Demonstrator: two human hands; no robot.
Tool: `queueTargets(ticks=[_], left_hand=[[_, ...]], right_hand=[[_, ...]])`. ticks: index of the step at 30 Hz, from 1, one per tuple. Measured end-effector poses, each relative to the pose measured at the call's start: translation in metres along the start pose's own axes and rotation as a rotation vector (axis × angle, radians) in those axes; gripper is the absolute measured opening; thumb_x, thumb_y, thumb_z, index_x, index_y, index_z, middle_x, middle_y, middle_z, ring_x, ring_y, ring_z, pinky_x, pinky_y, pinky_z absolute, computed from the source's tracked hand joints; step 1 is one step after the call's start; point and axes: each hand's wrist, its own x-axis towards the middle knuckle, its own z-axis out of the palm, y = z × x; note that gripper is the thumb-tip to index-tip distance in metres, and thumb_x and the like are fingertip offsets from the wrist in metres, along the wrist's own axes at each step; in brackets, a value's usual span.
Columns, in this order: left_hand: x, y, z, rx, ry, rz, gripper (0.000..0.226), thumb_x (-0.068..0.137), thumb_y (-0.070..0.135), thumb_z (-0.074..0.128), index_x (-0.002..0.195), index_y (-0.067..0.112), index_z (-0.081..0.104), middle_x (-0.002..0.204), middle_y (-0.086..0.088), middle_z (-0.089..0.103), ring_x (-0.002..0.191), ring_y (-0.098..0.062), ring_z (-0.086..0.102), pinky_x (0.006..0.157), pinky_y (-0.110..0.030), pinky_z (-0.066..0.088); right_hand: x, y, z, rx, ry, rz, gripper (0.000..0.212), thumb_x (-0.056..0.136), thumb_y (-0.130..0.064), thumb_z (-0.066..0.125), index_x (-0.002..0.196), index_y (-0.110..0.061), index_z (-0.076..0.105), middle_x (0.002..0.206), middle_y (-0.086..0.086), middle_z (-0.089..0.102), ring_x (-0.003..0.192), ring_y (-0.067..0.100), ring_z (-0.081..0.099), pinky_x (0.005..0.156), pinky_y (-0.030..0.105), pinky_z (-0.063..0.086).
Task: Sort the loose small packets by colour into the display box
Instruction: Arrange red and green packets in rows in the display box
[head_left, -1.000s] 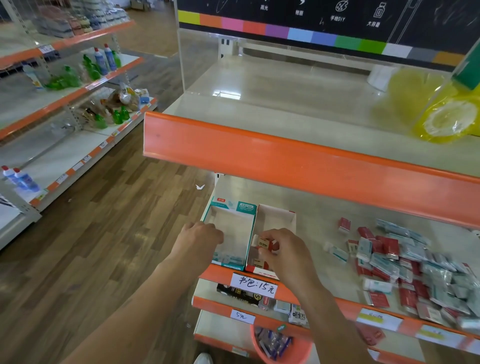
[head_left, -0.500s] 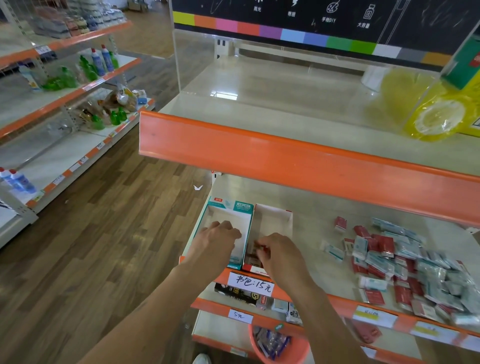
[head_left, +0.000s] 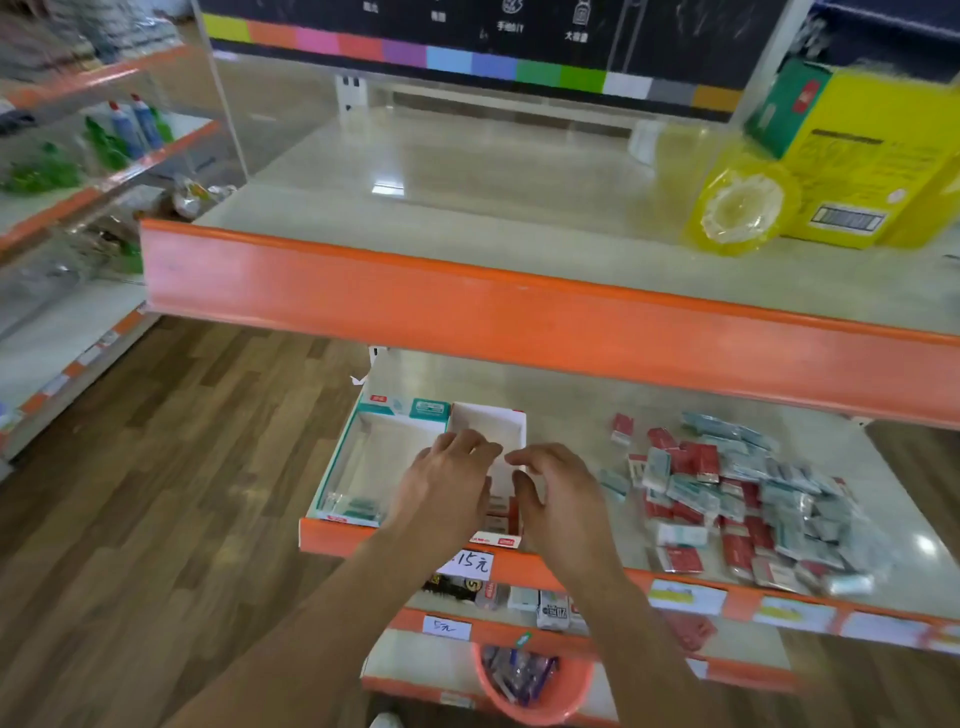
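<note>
Two open display boxes stand side by side at the shelf's left end: a teal-trimmed box (head_left: 363, 452) with a teal packet (head_left: 361, 506) at its near end, and a red-trimmed white box (head_left: 491, 423) with red packets (head_left: 501, 512) at its near end. My left hand (head_left: 447, 486) and my right hand (head_left: 558, 493) hover over the red-trimmed box, fingers loosely curved, holding nothing I can see. A heap of loose red and teal packets (head_left: 748, 499) lies on the shelf to the right.
An orange-edged upper shelf (head_left: 519, 306) overhangs the work shelf. On it stand a yellow box (head_left: 862, 156) and a yellow round pack (head_left: 737, 208). Price labels line the front rail (head_left: 685, 597). Below sit an orange basket (head_left: 530, 686) and more goods. Shelving with bottles stands at left.
My right hand has let go of the red packet into the red-trimmed box and lifted. My left hand has moved from the teal box's edge over to the red-trimmed box.
</note>
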Motion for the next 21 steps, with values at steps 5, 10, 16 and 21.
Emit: queueTargets(ticks=[5,10,16,21], left_hand=[[0.009,0.035,0.019,-0.048,-0.007,0.071,0.039,0.085,0.013,0.055,0.123,0.021,0.060,0.121,0.001,0.058,0.112,-0.023,0.052,0.083,-0.034,0.047],[0.012,0.073,0.042,-0.104,0.004,0.156,0.032,0.075,0.007,0.060,0.104,0.019,0.068,0.102,0.000,0.063,0.096,-0.024,0.059,0.070,-0.036,0.055],[0.018,0.111,0.087,-0.157,-0.048,-0.004,0.037,0.079,0.015,0.043,0.112,0.018,0.061,0.113,-0.001,0.057,0.105,-0.024,0.051,0.078,-0.041,0.051],[0.018,0.121,0.103,-0.218,0.077,-0.165,0.041,0.082,0.026,0.038,0.118,0.018,0.057,0.120,0.001,0.051,0.116,-0.017,0.042,0.085,-0.031,0.046]], right_hand=[[-0.009,0.041,-0.024,0.007,0.044,0.079,0.023,0.082,-0.003,0.068,0.099,-0.018,0.073,0.100,-0.006,0.067,0.088,0.011,0.063,0.078,0.014,0.040],[-0.025,0.081,-0.033,-0.024,-0.009,0.230,0.030,0.080,0.001,0.066,0.107,-0.011,0.070,0.106,0.004,0.065,0.090,0.026,0.064,0.076,0.028,0.047],[-0.026,0.105,-0.043,-0.116,-0.075,0.205,0.048,0.081,-0.005,0.064,0.129,-0.011,0.061,0.138,0.006,0.057,0.119,0.025,0.060,0.093,0.033,0.048],[-0.010,0.102,-0.050,-0.331,-0.171,0.224,0.042,0.096,-0.023,0.048,0.138,-0.029,0.048,0.137,-0.007,0.052,0.113,0.017,0.061,0.083,0.030,0.048]])
